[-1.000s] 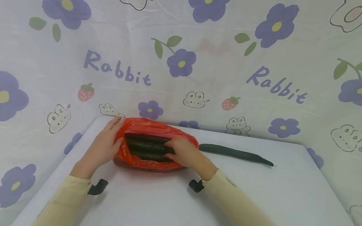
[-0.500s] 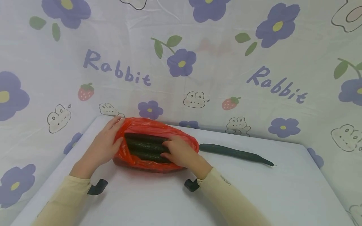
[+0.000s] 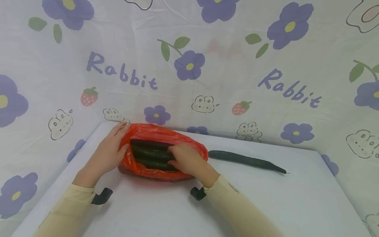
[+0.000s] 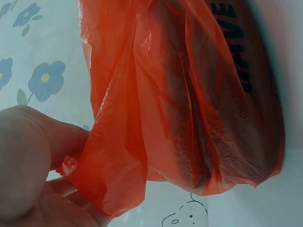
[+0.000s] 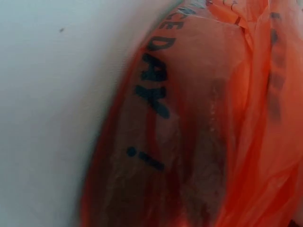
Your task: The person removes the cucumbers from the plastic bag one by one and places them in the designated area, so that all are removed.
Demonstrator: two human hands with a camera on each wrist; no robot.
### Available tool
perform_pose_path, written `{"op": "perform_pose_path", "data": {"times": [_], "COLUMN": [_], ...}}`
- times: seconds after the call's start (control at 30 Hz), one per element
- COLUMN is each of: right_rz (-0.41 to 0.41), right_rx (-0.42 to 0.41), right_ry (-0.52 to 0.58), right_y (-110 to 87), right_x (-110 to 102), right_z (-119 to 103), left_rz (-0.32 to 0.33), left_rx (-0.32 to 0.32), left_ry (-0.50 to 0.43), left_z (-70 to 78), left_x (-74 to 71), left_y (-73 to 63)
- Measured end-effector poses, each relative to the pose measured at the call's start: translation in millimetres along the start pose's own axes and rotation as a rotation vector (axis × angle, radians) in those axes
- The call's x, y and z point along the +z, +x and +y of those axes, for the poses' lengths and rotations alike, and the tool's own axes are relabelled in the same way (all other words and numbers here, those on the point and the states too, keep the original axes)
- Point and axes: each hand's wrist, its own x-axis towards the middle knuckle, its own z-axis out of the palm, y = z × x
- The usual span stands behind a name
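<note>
A red plastic bag (image 3: 165, 131) lies on its side on the white table, its mouth gaping toward me. Several dark green cucumbers (image 3: 148, 153) lie side by side inside. My left hand (image 3: 108, 151) pinches the bag's edge at the left end; the left wrist view shows the bunched film between thumb and fingers. Through the mouth reaches my right hand (image 3: 186, 159), its thumb and forefinger round a cucumber at the right part of the bag. Its other fingers are hidden. In the right wrist view only the bag's printed side shows, with dark shapes through the film.
A single long cucumber (image 3: 247, 160) lies on the white table (image 3: 266, 204) to the right of the bag, its thin stem end pointing right. Behind the table hangs a white cloth (image 3: 225, 59) printed with purple flowers and rabbits.
My right hand has shifted slightly left inside the bag's mouth, along the cucumbers. The left hand, the bag and the loose cucumber stay where they were.
</note>
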Motion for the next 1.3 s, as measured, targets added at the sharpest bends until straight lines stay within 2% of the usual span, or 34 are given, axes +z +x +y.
{"op": "perform_pose_path", "data": {"times": [0.17, 0.37, 0.6, 0.77, 0.97, 1.3], "right_rz": [-0.005, 0.071, 0.127, 0.145, 0.177, 0.223], "right_rx": [0.036, 0.061, 0.049, 0.057, 0.044, 0.054], "right_ry": [-0.111, -0.279, -0.365, -0.372, -0.331, -0.334], "right_y": [2.1, 4.6, 5.3, 4.8, 1.9, -11.4], "right_x": [-3.1, 0.5, 7.7, 8.1, 3.5, -8.0], "right_z": [-9.3, -14.3, -7.4, -2.1, 2.3, 4.0], "left_rz": [0.002, -0.005, 0.000, 0.006, 0.010, 0.011], "left_rx": [0.002, -0.010, -0.011, -0.005, -0.006, 0.006], "left_ry": [-0.002, -0.002, 0.008, 0.007, 0.006, 0.001], "left_z": [0.8, 0.5, -1.7, -2.6, -0.6, 0.5], "left_x": [-0.4, 0.4, 1.5, 0.4, -1.0, -0.5], "left_y": [0.0, -0.3, 0.3, 0.2, -0.6, -0.7]}}
